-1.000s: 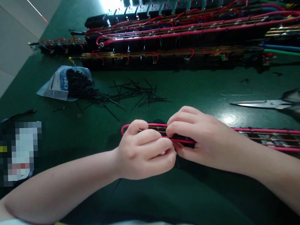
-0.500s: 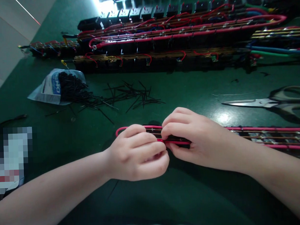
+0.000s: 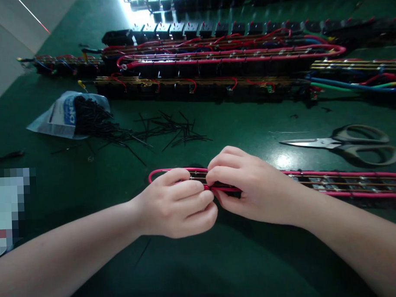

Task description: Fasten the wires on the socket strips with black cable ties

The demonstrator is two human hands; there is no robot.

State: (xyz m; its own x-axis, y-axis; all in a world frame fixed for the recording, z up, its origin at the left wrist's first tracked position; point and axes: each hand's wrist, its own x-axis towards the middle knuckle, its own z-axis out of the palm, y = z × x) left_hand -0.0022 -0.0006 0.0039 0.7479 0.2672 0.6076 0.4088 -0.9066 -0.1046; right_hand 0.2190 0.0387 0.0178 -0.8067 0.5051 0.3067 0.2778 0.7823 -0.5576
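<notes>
A long power-strip assembly [image 3: 322, 184] lies across the table in front of me, with brass-coloured rails along it. A red cable [image 3: 198, 169] runs down both its long sides and loops round its left end. My left hand [image 3: 178, 205] is over that end, fingers curled and closed on the near run of the cable. My right hand [image 3: 247, 181] meets it fingertip to fingertip, thumb and forefinger pinched at the same cable. A small dark band shows between the fingertips; whether it is a cable tie, I cannot tell. The hands hide part of the strip.
Scissors [image 3: 317, 143] lie at the right beyond the strip. A clear bag [image 3: 52, 116] spills black cable ties [image 3: 181, 127] at the left. More wired strips [image 3: 196, 85] stretch across the back. One thin black tie [image 3: 143, 253] lies near my left forearm.
The view has shifted, bringing more of the back strips and the scissors' handles into sight. Both hands stay at the same place on the cable, with slight finger movement.
</notes>
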